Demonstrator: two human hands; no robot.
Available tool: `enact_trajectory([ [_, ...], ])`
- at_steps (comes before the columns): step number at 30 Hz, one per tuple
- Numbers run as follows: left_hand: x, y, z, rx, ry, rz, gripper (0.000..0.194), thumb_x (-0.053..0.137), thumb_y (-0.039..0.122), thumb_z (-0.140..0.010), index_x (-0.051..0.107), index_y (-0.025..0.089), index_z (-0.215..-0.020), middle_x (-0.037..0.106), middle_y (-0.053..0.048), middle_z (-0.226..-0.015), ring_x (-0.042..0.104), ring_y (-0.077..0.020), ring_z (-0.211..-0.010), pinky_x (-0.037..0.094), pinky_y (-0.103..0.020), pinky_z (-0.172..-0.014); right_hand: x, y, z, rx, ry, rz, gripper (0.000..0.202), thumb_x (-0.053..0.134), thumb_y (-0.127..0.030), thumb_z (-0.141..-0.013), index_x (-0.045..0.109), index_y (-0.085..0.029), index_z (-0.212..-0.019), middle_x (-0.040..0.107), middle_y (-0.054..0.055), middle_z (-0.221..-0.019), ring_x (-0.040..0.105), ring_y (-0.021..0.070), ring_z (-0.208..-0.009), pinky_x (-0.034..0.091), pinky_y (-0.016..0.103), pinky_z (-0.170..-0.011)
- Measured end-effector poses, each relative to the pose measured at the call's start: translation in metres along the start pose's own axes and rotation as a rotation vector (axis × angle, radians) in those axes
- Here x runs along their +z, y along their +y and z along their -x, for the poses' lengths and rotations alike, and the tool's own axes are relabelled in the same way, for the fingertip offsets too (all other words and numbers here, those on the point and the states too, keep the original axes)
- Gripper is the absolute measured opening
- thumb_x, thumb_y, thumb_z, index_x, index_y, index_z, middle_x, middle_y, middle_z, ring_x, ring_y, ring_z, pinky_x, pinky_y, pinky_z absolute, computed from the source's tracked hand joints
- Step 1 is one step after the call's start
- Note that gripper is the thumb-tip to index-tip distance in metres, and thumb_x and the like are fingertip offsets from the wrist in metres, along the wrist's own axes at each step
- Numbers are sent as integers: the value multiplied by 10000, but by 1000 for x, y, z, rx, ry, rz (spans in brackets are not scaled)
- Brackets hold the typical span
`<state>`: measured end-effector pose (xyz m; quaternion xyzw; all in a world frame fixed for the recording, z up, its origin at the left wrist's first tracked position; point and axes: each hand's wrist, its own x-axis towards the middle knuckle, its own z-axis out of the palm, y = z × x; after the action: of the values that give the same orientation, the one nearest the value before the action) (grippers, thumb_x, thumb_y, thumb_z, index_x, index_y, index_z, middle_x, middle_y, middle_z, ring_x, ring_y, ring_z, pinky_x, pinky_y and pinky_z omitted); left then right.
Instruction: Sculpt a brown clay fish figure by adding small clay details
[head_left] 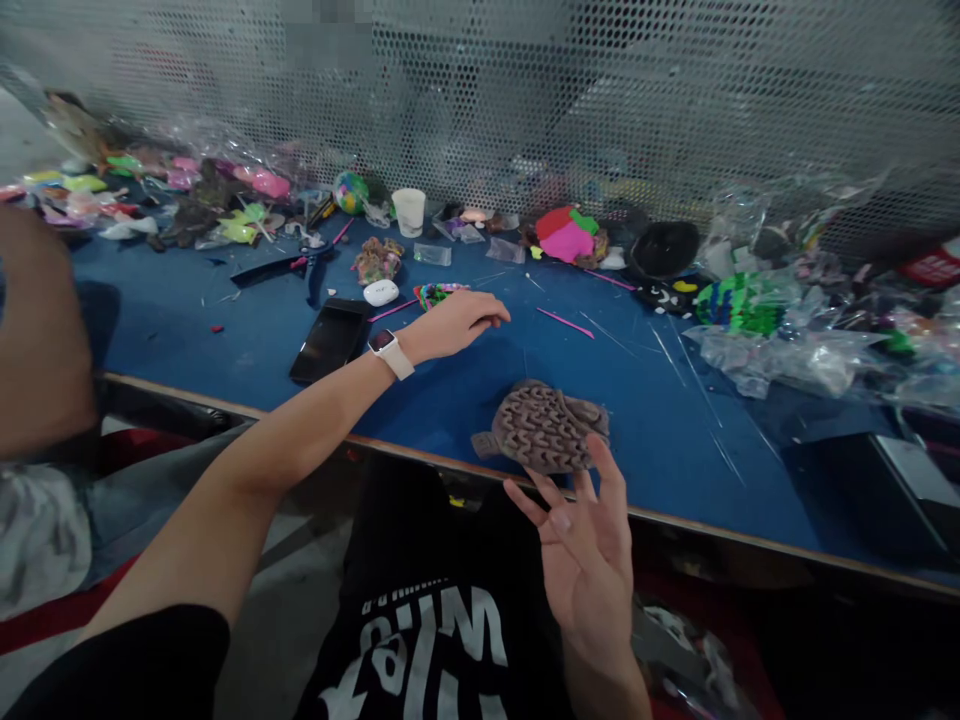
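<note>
Toy [544, 425] seemed light, soft, best gripped mid-body.
Right hand [589, 555], fingers splayed, sat at its near edge; left hand [455, 325] lay beyond, finger hold indeterminable.

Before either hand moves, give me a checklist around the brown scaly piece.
1. Brown scaly piece on the blue table: ok, near the front edge.
2. Right hand open: ok, fingers spread.
3. Right fingertips touching the piece: cannot tell.
4. Left hand empty: cannot tell, underside hidden.
5. Black phone apart from the piece: ok.
6. Tabletop free of thin clear strands: not ok.
</note>
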<state>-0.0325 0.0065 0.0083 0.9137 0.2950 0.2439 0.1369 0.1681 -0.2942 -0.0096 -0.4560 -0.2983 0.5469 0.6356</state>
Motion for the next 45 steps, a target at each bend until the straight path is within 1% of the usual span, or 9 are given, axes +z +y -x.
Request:
enact_trajectory([
  [14,1,0,1,-13,-2,-18,315,555,76,-1117,807,192,-1266,868,-104,-1229,823,-233,-1166,622,-422,-1092,15,2,-18,-148,-102,-15,608,785,-395,-1068,617,-523,-1639,422,18,-1883,602,413,-1650,490,780,-1364],
  [18,1,-3,2,-24,18,-31,306,565,86,-1118,805,202,-1268,865,-99,-1229,815,-232,-1166,618,-428,-1096,-14,16,20,101,-377,-18,861,920,-520,-991,508,-651,-1735,340,-18,-1971,656,463,-1612,564,761,-1295],
  [22,1,1,4,-24,-36,-6,284,586,146,-1132,787,211,-1323,834,-111,-1291,800,-228,-1168,616,-418,-1103,-37,61,43,496,-845,46,899,1060,-574,-844,695,-474,-1660,473,121,-1909,768,449,-1473,654,666,-1176],
  [26,0,7,5,-10,-71,27,318,569,149,-1128,775,195,-1366,811,-132,-1316,790,-228,-1168,622,-402,-1084,-33,81,27,284,-517,146,550,954,-584,-965,831,-308,-1425,794,173,-1544,858,338,-1258,708,487,-1018],
  [32,0,5,5,10,-102,15,469,471,17,-1048,774,184,-1365,804,-129,-1302,782,-218,-1167,617,-377,-1050,-39,5,6,-533,-390,658,179,806,-152,-1041,818,-290,-1155,749,-15,-795,703,155,-661,555,268,-599],
  [35,2,2,5,35,-142,10,524,468,-47,-965,792,185,-1305,810,-117,-1268,778,-216,-1127,613,-370,-1016,-47,-27,-17,-873,-236,984,382,935,-205,-967,783,-306,-1303,819,103,-1212,807,310,-1119,704,492,-975],
  [37,4,1,5,54,-152,19,556,461,-75,-920,798,187,-1276,812,-114,-1271,780,-214,-1101,617,-371,-1000,-48,-33,-38,-763,-268,1238,828,995,-381,-939,606,-310,-1666,597,223,-1739,640,492,-1557,650,706,-1170],
  [40,5,0,4,70,-138,25,545,463,-73,-931,802,192,-1267,810,-121,-1317,789,-231,-1169,624,-397,-1064,-45,-29,-64,-652,-432,1450,1235,1032,-458,-889,298,-336,-1876,327,226,-1946,464,571,-1719,542,840,-1280],
  [45,5,-3,5,60,-129,5,474,489,-44,-971,811,188,-1230,813,-127,-1327,789,-250,-1243,621,-424,-1140,-41,-22,-70,-638,-523,1394,905,896,-408,-1014,424,-377,-1786,434,170,-1906,516,487,-1714,565,782,-1299],
])
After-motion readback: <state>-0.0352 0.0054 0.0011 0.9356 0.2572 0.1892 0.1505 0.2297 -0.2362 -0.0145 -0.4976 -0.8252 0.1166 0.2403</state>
